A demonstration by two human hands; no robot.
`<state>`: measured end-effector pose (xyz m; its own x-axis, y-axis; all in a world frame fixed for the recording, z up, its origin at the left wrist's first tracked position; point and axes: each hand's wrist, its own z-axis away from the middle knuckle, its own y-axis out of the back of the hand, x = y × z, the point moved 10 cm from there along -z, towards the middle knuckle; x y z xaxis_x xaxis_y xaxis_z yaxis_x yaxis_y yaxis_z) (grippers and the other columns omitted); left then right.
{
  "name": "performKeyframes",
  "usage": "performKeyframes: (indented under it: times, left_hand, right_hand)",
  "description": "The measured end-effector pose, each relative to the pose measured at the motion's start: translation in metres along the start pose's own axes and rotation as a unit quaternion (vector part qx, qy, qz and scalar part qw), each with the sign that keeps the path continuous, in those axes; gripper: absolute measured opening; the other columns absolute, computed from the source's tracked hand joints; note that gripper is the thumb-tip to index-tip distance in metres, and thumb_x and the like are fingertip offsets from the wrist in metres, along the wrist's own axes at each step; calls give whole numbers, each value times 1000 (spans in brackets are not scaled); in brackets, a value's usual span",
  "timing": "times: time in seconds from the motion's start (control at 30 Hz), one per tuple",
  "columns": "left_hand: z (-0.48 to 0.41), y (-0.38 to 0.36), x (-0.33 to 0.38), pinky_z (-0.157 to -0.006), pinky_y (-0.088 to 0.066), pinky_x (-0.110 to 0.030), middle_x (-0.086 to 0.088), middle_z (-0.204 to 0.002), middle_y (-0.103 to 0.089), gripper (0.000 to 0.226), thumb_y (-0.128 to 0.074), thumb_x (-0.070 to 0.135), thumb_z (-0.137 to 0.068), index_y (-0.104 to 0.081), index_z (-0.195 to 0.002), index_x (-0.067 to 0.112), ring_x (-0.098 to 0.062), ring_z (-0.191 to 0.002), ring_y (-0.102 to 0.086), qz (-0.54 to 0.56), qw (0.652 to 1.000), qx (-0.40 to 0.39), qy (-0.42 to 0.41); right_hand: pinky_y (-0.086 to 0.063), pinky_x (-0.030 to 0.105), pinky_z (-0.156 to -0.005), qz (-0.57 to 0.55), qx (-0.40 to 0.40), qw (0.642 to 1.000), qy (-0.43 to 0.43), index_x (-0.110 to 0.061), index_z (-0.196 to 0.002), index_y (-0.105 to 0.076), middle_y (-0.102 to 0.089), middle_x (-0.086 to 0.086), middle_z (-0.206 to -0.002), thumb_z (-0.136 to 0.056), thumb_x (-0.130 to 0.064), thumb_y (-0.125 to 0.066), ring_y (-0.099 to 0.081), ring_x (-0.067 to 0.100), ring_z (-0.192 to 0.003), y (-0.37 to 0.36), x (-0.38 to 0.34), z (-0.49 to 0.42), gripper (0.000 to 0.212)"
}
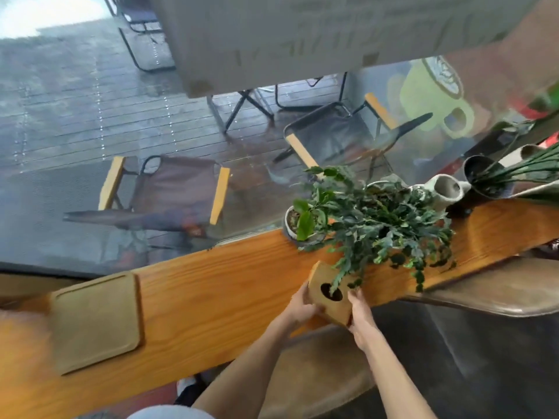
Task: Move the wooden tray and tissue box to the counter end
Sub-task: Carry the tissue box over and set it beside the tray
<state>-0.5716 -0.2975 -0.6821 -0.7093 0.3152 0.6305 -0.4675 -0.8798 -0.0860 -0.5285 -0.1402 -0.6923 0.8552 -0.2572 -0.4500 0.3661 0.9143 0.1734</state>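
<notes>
The wooden tissue box (328, 293), with a dark round hole in its top, sits near the front edge of the long wooden counter (217, 285). My left hand (298, 308) grips its left side and my right hand (361, 317) grips its right side. A trailing leaf of the big plant hangs over the box's hole. The flat wooden tray (95, 320) lies on the counter far to the left, apart from both hands.
A leafy potted plant (384, 225) and a small white pot (298, 223) stand just behind the box. A pale jug (446, 190) and a dark pot (484, 176) stand farther right. Brown padded seats (496, 290) lie below the counter. A window with folding chairs outside runs behind.
</notes>
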Motion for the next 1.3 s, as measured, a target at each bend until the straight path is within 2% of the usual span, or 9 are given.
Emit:
performKeyframes:
  times: [0.13,0.23,0.5,0.63,0.77,0.9,1.0,1.1,1.3]
  left_hand:
    - [42,80,-18,-118,-35,-49,-16,-148,-45,79,-61,42,-84,-36,-154,17,-33,-142,-39,9,994,95,-52]
    - [93,156,-46,-118,-35,-47,-12,-141,-37,57,-61,39,-96,-42,-148,23,-29,-139,-37,52,979,183,-79]
    - [279,349,-145,-93,-58,-33,-3,-128,-35,41,-65,42,-94,-49,-133,39,-18,-116,-55,194,909,336,-155]
    - [379,427,-213,-98,-55,-54,-13,-129,-57,39,-69,35,-92,-59,-129,28,-30,-114,-64,268,861,403,-157]
    - [447,471,-277,-70,-62,-39,4,-112,-69,27,-66,30,-94,-63,-120,36,-9,-88,-74,339,829,423,-138]
    - [483,482,-310,-72,-61,-38,1,-113,-76,38,-69,46,-81,-73,-116,35,-12,-93,-73,352,831,406,-144]
    - [496,475,-319,-78,-59,-42,11,-103,-77,49,-67,58,-70,-76,-113,34,-11,-97,-73,327,842,401,-152]
    - [500,469,-324,-76,-56,-40,13,-95,-76,49,-67,56,-73,-77,-111,28,-12,-91,-72,336,840,395,-156]
    - [485,476,-319,-82,-54,-32,9,-131,-62,47,-62,44,-94,-49,-139,39,-6,-107,-64,360,841,377,-148]
  right_hand:
    - [-45,50,-107,60,-40,997,35,-40,-158,-21,-44,1,-155,-104,-29,-50,-48,33,-135,-66,4,35,62]
    - [-47,44,-93,103,-76,989,77,-42,-157,-25,-55,-4,-142,-103,-31,-52,-56,27,-123,-143,9,73,62]
    - [-41,50,-115,199,-196,934,222,-35,-159,-21,-41,0,-158,-105,-29,-48,-43,26,-141,-382,71,216,60]
    - [-39,48,-116,231,-275,907,222,-34,-160,-17,-35,0,-162,-102,-36,-53,-40,24,-143,-476,132,294,68]
    - [-50,49,-102,252,-330,895,161,-45,-157,-15,-44,0,-156,-94,-51,-59,-51,23,-128,-526,186,332,77]
    - [-60,39,-72,288,-341,887,119,-49,-155,-10,-58,-7,-141,-84,-69,-59,-61,23,-116,-548,203,337,89]
    - [-63,39,-69,388,-426,814,80,-46,-141,-43,-77,-11,-108,-74,-79,-63,-76,20,-97,-561,226,344,77]
    - [-61,53,-82,432,-470,767,65,-44,-123,-59,-77,-1,-113,-70,-77,-71,-75,24,-102,-563,247,350,64]
    - [-63,48,-74,348,-397,845,78,-45,-117,-66,-79,-1,-108,-65,-83,-69,-76,25,-98,-556,254,341,65]
